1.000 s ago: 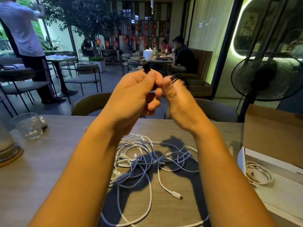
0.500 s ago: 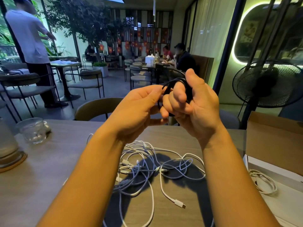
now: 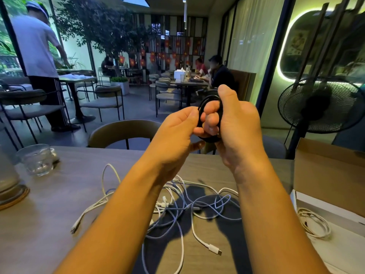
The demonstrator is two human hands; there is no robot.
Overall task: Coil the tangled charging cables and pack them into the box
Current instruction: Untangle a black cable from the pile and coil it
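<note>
A black cable (image 3: 205, 101) is wound in a small coil around the fingers of my right hand (image 3: 235, 127), held up above the table. My left hand (image 3: 177, 133) pinches the coil's left side between thumb and fingers. Below my arms a tangle of white cables (image 3: 189, 204) lies spread on the wooden table (image 3: 49, 214), one plug end (image 3: 214, 251) pointing toward me. At the right stands an open cardboard box (image 3: 327, 175) with a coiled white cable (image 3: 314, 224) lying inside it.
A glass cup (image 3: 37, 160) and a larger vessel on a coaster (image 3: 9, 192) stand at the table's left. A chair back (image 3: 124, 131) sits across the table. A standing fan (image 3: 318, 103) is behind the box. People sit and stand farther back.
Both hands have come down and toward me with the black cable. The cable, first a short strand between the fingertips, now forms a coil around my right fingers.
</note>
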